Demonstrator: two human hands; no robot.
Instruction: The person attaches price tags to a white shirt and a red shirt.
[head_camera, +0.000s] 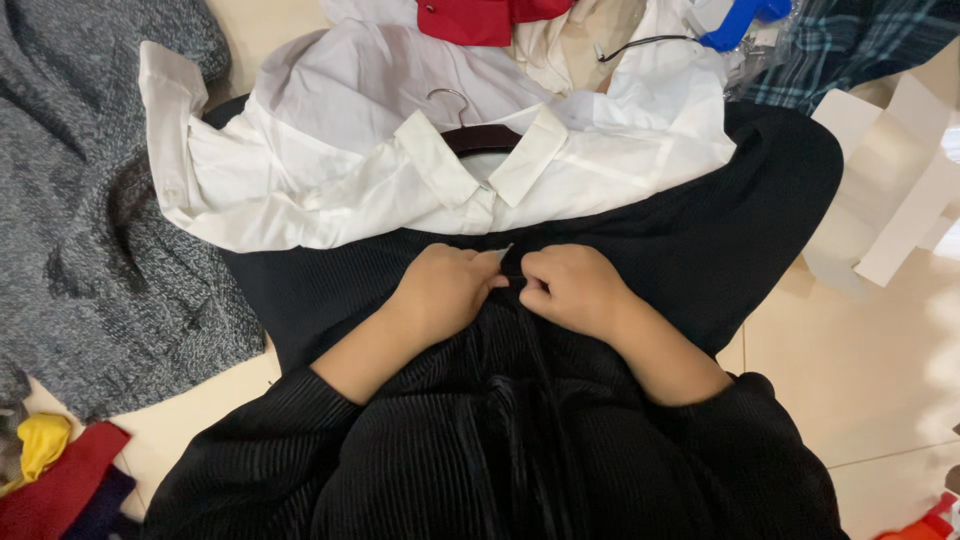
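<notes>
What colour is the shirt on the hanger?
The shirt on the hanger is white, seen clearly in the head view.

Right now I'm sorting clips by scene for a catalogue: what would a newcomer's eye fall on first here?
A white collared shirt on a dark hanger lies spread at the upper middle, bright against a black ribbed garment under it. Just below its collar, the left hand and right hand pinch together at the garment's front. A grey knit sweater fills the left side.

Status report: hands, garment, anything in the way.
Left hand and right hand both pinching the black ribbed garment. White shirt on hanger overlaps its top edge.
</notes>
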